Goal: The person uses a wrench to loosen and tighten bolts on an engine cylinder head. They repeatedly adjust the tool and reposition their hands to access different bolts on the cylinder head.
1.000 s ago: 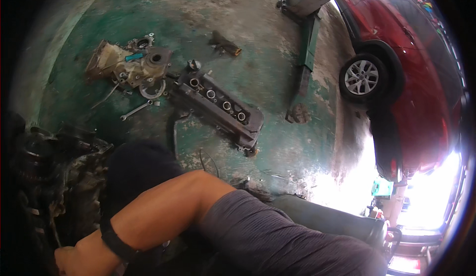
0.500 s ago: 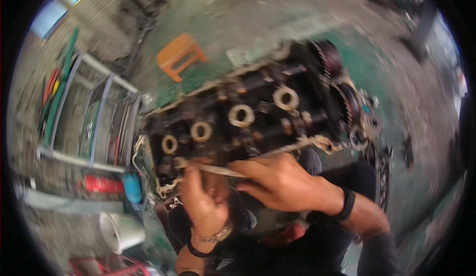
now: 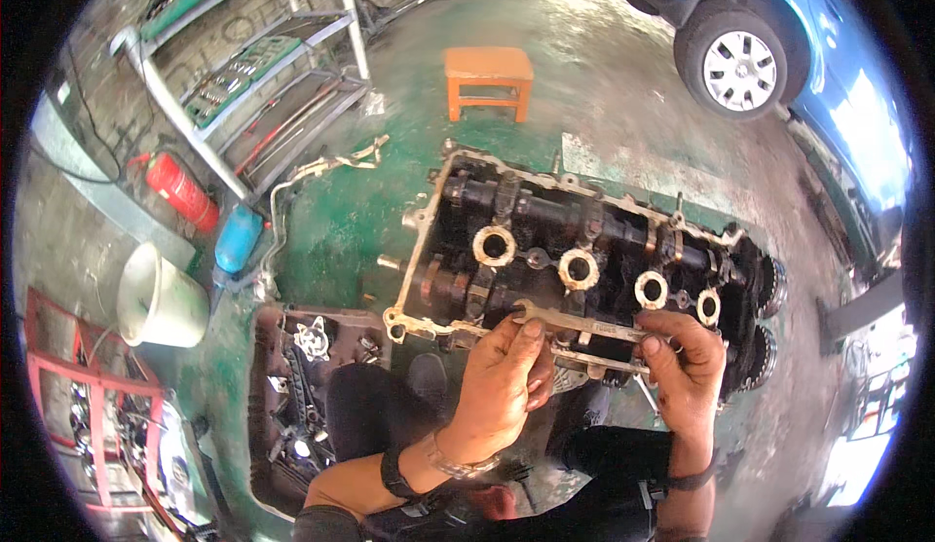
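Note:
A metal wrench (image 3: 589,328) is held level between my two hands, above the near edge of a cylinder head (image 3: 545,191). My left hand (image 3: 502,372) pinches it near its open jaw, thumb on top. At the other end, my right hand (image 3: 684,357) grips it between thumb and curled fingers, which hide that end. The cylinder head is dark and oily inside, with pale round rings along its middle, camshafts on either side and toothed sprockets (image 3: 769,289) at its right end.
A brown tray (image 3: 263,386) of metal parts lies at the lower left. Further left stand a white bucket (image 3: 166,294), a blue bottle (image 3: 239,238), a red fire extinguisher (image 3: 180,191) and a tool rack (image 3: 175,104). An orange stool (image 3: 489,67) and a blue car (image 3: 828,16) are beyond.
My view has turned, so the cylinder head appears further right and tilts the other way. Both hands still hold the wrench; my right hand now grips its end from below with the forearm upright.

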`<move>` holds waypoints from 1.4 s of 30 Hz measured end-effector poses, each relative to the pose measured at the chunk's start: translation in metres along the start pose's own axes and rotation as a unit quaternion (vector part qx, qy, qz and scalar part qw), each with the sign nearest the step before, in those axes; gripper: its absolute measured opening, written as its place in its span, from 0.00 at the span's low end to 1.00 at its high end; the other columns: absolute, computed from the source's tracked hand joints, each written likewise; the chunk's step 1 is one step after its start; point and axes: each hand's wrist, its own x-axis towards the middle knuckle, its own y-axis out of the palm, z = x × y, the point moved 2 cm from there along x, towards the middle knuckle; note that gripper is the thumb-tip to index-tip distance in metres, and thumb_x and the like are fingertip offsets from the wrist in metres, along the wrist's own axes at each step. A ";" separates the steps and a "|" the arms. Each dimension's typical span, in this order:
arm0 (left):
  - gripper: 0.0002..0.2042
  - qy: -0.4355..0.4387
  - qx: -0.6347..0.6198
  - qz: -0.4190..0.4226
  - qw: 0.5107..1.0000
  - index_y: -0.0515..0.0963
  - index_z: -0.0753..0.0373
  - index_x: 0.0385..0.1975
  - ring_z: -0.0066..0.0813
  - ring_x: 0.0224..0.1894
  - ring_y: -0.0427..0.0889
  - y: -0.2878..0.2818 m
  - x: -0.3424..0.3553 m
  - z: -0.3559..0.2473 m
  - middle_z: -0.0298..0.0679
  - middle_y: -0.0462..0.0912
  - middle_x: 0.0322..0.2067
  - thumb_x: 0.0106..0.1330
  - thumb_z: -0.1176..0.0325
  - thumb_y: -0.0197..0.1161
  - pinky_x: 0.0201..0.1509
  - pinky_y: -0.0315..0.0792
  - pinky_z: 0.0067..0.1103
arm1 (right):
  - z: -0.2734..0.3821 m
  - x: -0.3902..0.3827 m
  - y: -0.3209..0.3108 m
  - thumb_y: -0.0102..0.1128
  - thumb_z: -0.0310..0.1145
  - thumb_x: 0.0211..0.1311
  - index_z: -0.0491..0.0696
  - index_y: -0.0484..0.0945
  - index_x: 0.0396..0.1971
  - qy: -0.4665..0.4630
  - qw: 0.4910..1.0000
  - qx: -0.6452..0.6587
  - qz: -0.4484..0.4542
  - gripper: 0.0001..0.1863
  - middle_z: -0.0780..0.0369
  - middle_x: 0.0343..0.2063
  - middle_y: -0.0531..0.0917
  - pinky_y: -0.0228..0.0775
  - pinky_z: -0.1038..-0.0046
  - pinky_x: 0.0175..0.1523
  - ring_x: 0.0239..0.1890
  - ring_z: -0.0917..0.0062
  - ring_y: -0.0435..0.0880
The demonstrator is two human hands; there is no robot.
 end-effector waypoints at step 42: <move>0.23 0.009 -0.032 -0.086 0.996 0.59 0.55 0.20 0.21 0.16 0.52 -0.014 0.002 -0.014 0.30 0.55 0.17 0.77 0.48 0.47 0.20 0.51 0.18 | -0.005 0.092 0.072 0.62 0.37 0.59 0.39 0.77 0.38 -0.208 0.933 -0.291 0.045 0.16 0.52 0.36 0.78 0.66 0.62 0.43 0.37 0.60 0.78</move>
